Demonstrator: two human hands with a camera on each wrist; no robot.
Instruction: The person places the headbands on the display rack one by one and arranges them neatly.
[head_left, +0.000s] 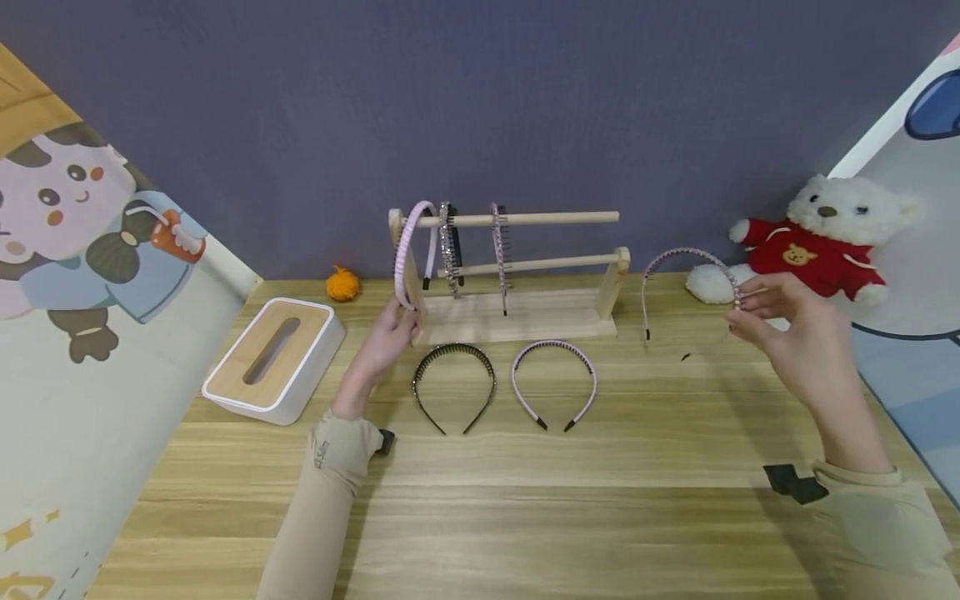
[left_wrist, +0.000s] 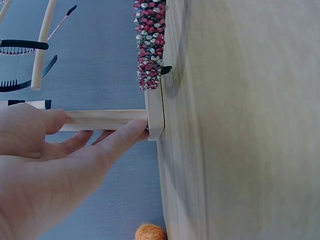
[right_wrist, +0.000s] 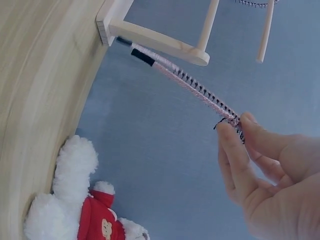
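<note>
My left hand [head_left: 386, 337] is at the left end of a wooden headband rack [head_left: 517, 321]; its fingers grip the post [left_wrist: 105, 119] low down. Over that end of the rack hangs a wide lilac headband [head_left: 406, 250]. Along the top rod are a silver-beaded headband [head_left: 448, 242], with a black one against it, and a pink beaded headband [head_left: 498, 237]. My right hand [head_left: 795, 333] pinches one side of another pink headband [right_wrist: 185, 82] with thumb and fingers. This headband is raised right of the rack, its black-tipped ends pointing toward the rack in the right wrist view.
In front of the rack lie a dark beaded headband [head_left: 453, 348] and a thin lilac headband [head_left: 517, 375]. A white tissue box with a wooden lid [head_left: 258, 337] stands left, an orange ball [head_left: 342, 284] behind it. A white teddy bear [head_left: 795, 250] sits at the back right.
</note>
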